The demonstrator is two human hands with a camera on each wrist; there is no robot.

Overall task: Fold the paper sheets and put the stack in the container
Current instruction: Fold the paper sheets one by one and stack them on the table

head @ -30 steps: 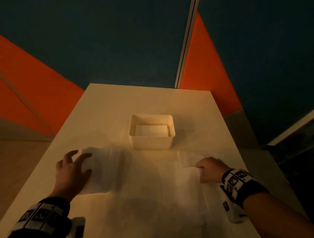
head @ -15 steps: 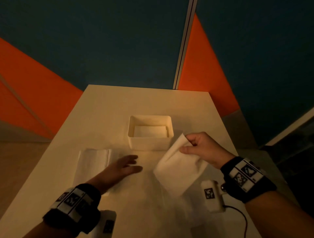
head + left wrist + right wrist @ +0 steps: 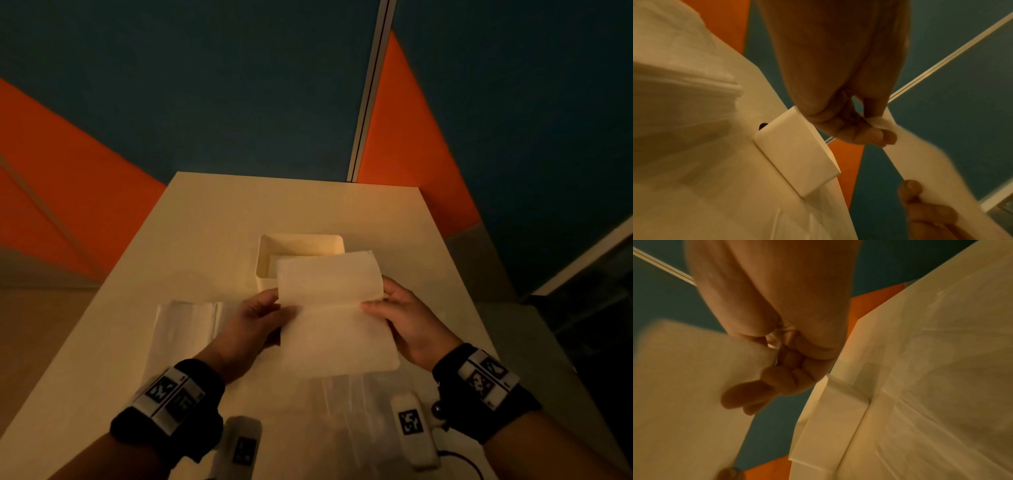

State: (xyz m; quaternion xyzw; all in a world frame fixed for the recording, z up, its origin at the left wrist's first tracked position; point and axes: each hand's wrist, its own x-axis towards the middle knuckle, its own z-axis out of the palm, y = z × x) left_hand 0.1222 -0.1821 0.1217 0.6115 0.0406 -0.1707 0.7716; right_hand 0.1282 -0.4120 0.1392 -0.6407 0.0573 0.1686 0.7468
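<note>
Now your left hand point(image 3: 260, 315) and right hand point(image 3: 407, 318) each pinch a side of the sheet point(image 3: 337, 322), lifted before the container point(image 3: 270, 260) so its far half can fold over

The person has bare forearms. Each wrist wears a wide black band point(image 3: 164, 425) with white panels that carry black square marker patterns. Under each wrist hangs a white box-shaped camera unit point(image 3: 412, 428) with one such marker; a thin black cable point(image 3: 469, 462) leaves the right one.
</note>
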